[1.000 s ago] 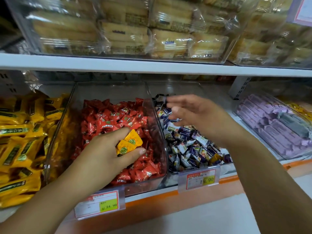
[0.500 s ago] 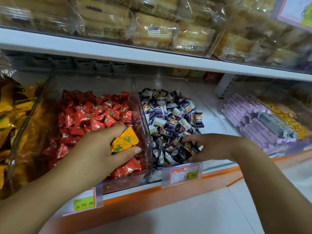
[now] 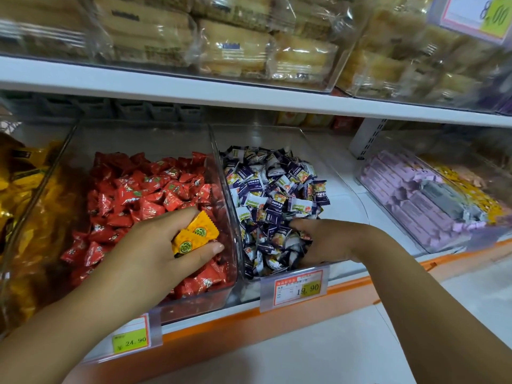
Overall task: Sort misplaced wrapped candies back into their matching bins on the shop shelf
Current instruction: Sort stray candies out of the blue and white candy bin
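Left grip (image 3: 155, 250) pinches two yellow candies (image 3: 195, 236) betw. thumb and fingers, above red-candy bin (image 3: 194, 303). Right grip (image 3: 324, 242) sits in purple-white candies (image 3: 271, 195); fingers buried, closure cannot be told. Candies prob. light, wrappers slick: hold at body, not crimped ends.

Left hand (image 3: 149, 250) fingers curled; right hand (image 3: 325, 242) extended palm-down.

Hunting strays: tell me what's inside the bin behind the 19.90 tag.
The bin holds purple-and-white wrapped candies; the right hand rests in the front of the heap. Its fingertips are buried, so anything under them is hidden.
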A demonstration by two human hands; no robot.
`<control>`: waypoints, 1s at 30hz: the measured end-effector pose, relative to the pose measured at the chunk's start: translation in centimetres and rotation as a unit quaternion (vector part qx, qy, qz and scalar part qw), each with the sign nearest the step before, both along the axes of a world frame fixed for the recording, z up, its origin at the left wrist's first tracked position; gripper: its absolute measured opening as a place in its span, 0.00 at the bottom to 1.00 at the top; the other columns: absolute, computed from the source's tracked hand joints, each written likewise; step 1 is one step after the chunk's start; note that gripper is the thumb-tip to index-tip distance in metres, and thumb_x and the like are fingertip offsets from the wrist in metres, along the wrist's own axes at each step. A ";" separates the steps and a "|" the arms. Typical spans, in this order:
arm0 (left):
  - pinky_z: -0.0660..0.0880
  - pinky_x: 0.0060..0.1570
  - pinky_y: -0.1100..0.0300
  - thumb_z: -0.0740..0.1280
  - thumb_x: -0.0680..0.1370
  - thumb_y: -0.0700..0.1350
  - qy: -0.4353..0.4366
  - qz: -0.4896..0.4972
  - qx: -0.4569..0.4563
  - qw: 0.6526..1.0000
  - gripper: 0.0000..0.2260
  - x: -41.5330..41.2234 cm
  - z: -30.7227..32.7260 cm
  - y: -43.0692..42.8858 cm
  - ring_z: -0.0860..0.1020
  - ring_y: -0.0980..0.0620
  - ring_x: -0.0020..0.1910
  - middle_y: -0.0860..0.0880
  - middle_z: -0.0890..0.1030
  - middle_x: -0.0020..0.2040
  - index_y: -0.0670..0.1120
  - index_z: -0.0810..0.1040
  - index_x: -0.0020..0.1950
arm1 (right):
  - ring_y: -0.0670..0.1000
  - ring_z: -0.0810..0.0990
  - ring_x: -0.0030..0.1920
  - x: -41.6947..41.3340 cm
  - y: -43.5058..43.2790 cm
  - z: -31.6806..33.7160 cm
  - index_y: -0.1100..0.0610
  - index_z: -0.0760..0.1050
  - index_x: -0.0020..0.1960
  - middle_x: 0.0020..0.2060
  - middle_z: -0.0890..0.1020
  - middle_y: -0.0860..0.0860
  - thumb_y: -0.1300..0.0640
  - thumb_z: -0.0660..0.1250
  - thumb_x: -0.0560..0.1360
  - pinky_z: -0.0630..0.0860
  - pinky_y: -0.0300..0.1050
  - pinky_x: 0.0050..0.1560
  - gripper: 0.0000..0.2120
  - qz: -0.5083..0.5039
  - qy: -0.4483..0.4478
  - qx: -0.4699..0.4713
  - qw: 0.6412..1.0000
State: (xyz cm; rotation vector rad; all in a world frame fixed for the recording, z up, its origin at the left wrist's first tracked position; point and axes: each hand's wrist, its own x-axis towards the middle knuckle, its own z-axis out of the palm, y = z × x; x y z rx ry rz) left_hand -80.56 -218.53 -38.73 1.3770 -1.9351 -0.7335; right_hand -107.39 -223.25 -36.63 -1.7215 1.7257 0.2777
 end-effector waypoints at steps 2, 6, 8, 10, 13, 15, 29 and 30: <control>0.71 0.32 0.55 0.63 0.65 0.66 -0.004 0.004 -0.001 1.000 0.15 0.3 0.0 -0.1 0.75 0.52 0.30 0.53 0.77 0.35 0.55 0.72 0.40 | 0.52 0.73 0.64 -0.2 0.0 -0.1 0.45 0.59 0.75 0.69 0.69 0.49 0.58 0.71 0.72 0.73 0.44 0.62 0.36 -0.022 -0.028 -0.010 0.999; 0.75 0.34 0.48 0.63 0.65 0.66 0.004 0.012 -0.002 1.000 0.15 0.3 0.0 -0.3 0.76 0.52 0.30 0.52 0.77 0.36 0.56 0.72 0.42 | 0.50 0.76 0.36 -0.6 -0.4 -0.3 0.43 0.67 0.67 0.57 0.72 0.51 0.60 0.70 0.72 0.73 0.41 0.36 0.28 -0.081 -0.098 -0.020 0.992; 0.75 0.34 0.48 0.64 0.66 0.65 0.004 0.015 -0.005 1.000 0.15 0.2 -0.1 -0.4 0.76 0.52 0.29 0.52 0.77 0.35 0.55 0.72 0.41 | 0.48 0.68 0.28 -0.7 -0.6 -0.4 0.45 0.72 0.59 0.48 0.72 0.51 0.62 0.69 0.72 0.66 0.37 0.29 0.20 -0.124 -0.144 -0.039 0.981; 0.74 0.33 0.50 0.63 0.66 0.65 0.001 0.017 -0.007 1.000 0.17 0.1 -0.1 -0.5 0.76 0.52 0.29 0.52 0.77 0.34 0.53 0.73 0.39 | 0.49 0.67 0.29 -0.5 -0.7 -0.5 0.48 0.74 0.54 0.41 0.71 0.50 0.64 0.68 0.72 0.65 0.37 0.29 0.16 -0.159 -0.194 -0.057 0.966; 0.71 0.32 0.54 0.63 0.65 0.66 -0.007 0.018 -0.008 1.000 0.18 -0.2 -0.1 -0.6 0.76 0.52 0.29 0.52 0.77 0.35 0.52 0.72 0.38 | 0.54 0.75 0.37 0.3 -1.0 -0.1 0.52 0.75 0.52 0.49 0.73 0.49 0.65 0.68 0.73 0.73 0.45 0.35 0.12 -0.204 -0.261 -0.070 0.941; 0.72 0.33 0.52 0.63 0.66 0.66 -0.005 0.015 -0.008 1.000 0.18 -0.3 -0.1 -0.6 0.76 0.52 0.30 0.51 0.77 0.35 0.52 0.72 0.39 | 0.52 0.77 0.39 1.0 -1.3 0.5 0.56 0.74 0.51 0.52 0.73 0.50 0.66 0.68 0.74 0.77 0.43 0.33 0.09 -0.235 -0.317 -0.078 0.916; 0.69 0.35 0.62 0.64 0.66 0.65 0.000 0.009 -0.022 1.000 0.15 1.1 0.0 -0.4 0.75 0.51 0.36 0.53 0.77 0.39 0.55 0.72 0.38 | 0.62 0.70 0.66 3.3 -3.5 3.6 0.41 0.68 0.69 0.68 0.67 0.52 0.64 0.68 0.76 0.82 0.59 0.47 0.28 -0.246 -0.500 -0.122 0.821; 0.69 0.36 0.61 0.64 0.66 0.66 -0.002 0.012 -0.017 1.000 0.14 1.2 0.0 -0.4 0.75 0.51 0.36 0.54 0.77 0.40 0.57 0.71 0.39 | 0.63 0.73 0.64 2.8 -3.3 3.6 0.40 0.67 0.71 0.66 0.69 0.54 0.64 0.67 0.76 0.82 0.56 0.45 0.29 -0.245 -0.454 -0.143 0.845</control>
